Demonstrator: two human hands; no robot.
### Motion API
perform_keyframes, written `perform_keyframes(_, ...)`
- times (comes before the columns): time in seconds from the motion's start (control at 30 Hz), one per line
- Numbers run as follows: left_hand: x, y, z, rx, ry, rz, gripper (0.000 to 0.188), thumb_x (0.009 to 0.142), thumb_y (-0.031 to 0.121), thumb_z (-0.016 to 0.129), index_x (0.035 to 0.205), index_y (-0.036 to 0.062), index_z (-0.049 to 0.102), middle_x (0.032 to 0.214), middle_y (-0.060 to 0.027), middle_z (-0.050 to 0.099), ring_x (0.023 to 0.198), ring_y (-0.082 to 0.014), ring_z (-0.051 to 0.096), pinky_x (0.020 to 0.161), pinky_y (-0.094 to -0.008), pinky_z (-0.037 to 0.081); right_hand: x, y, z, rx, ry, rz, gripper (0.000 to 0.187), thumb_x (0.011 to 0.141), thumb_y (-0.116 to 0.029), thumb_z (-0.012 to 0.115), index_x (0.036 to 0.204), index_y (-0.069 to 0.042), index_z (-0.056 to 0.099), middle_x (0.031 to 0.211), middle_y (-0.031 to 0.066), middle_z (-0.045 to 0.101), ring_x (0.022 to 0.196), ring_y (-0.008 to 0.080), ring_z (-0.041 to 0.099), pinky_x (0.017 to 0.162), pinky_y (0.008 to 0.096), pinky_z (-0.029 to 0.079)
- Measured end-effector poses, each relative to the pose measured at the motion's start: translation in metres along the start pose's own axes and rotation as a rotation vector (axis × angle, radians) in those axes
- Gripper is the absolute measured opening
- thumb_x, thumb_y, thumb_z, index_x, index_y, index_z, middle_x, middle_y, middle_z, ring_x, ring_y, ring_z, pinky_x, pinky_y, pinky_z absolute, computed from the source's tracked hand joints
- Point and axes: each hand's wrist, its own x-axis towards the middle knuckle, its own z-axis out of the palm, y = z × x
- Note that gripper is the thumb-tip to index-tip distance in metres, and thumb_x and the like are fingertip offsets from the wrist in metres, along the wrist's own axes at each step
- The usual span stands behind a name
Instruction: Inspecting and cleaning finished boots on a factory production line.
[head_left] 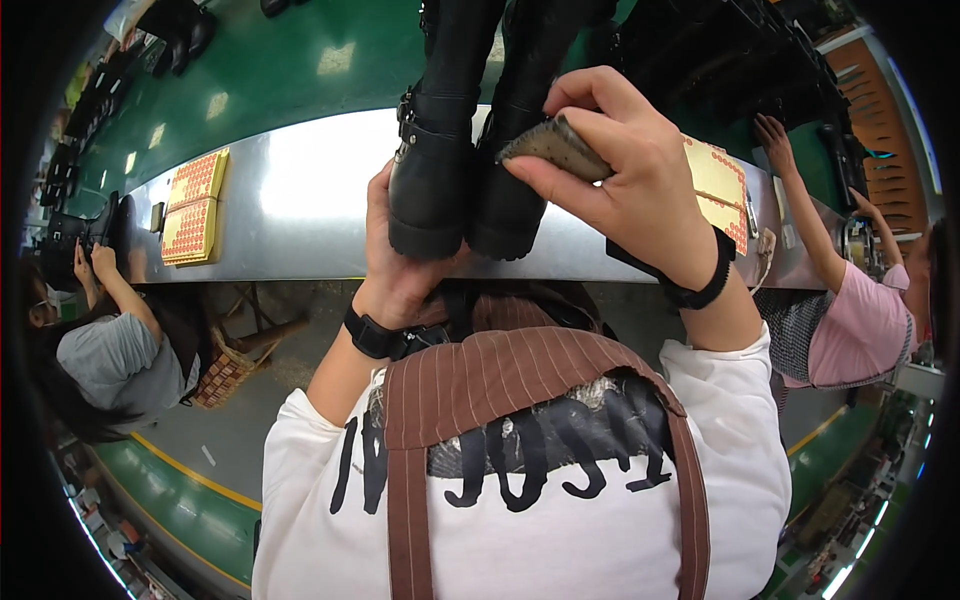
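Note:
A pair of black boots is held up side by side, heels and soles toward me: a left boot point(432, 185) with buckled straps and a right boot point(510, 205). My left hand point(392, 268) is closed round the left boot's heel end from below and the side; part of its fingers is hidden behind the boots. In my right hand point(640, 165), a worn grey-brown sponge-like pad point(560, 150) is pinched between thumb and fingers. Its rough edge is beside the right boot's shaft; whether it touches the leather I cannot tell.
The shiny metal table point(320, 170) runs across in front. Stacks of yellow sheets with red dots lie on its left point(195, 205) and right point(715, 185). Co-workers sit on both sides, one in grey point(125, 350), one in pink point(850, 330). More black boots point(720, 70) stand beyond the table.

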Motion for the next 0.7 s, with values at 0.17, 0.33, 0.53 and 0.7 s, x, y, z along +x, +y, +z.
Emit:
perform_keyframes(0.17, -0.001, 0.003, 0.001, -0.003, -0.031, -0.003, 0.059, 0.091, 0.057, 0.037, 0.126, 0.0124, 0.055, 0.119, -0.0076, 0.061, 0.108, -0.0229, 0.061, 0.087, -0.043, 0.053, -0.001, 0.011, -0.016, 0.086, -0.249, -0.067, 0.019, 0.07, -0.004, 0.078, 0.072, 0.0, 0.059, 0.119, 0.0133, 0.059, 0.098, 0.0239, 0.063, 0.076, 0.0296, 0.051)
perform_keyframes(0.33, 0.0, 0.0, 0.004, 0.118, 0.085, 0.014, 0.059, 0.091, 0.059, 0.037, 0.123, 0.013, 0.056, 0.115, -0.0065, 0.063, 0.106, -0.022, 0.061, 0.084, -0.0419, 0.053, 0.0, 0.006, -0.01, 0.166, -0.077, 0.037, 0.019, 0.074, -0.013, 0.079, 0.076, 0.0, 0.066, 0.112, 0.0117, 0.06, 0.094, 0.0222, 0.062, 0.075, 0.0296, 0.051)
perform_keyframes(0.53, 0.001, 0.003, 0.004, 0.057, 0.061, -0.006, 0.059, 0.091, 0.059, 0.037, 0.123, 0.0132, 0.057, 0.115, -0.0065, 0.063, 0.108, -0.0232, 0.061, 0.089, -0.044, 0.051, 0.004, 0.015, 0.001, 0.097, -0.069, -0.07, 0.02, 0.074, -0.013, 0.076, 0.073, 0.002, 0.062, 0.104, 0.0115, 0.059, 0.083, 0.0272, 0.062, 0.07, 0.0331, 0.051)
perform_keyframes(0.7, 0.001, 0.002, 0.005, 0.134, 0.164, 0.036, 0.058, 0.091, 0.058, 0.036, 0.121, 0.0133, 0.058, 0.115, -0.0063, 0.064, 0.107, -0.0221, 0.061, 0.088, -0.0426, 0.051, 0.005, 0.022, -0.015, 0.26, -0.148, -0.088, 0.02, 0.074, -0.011, 0.074, 0.071, 0.004, 0.061, 0.105, 0.0127, 0.062, 0.088, 0.0271, 0.065, 0.073, 0.0326, 0.052)
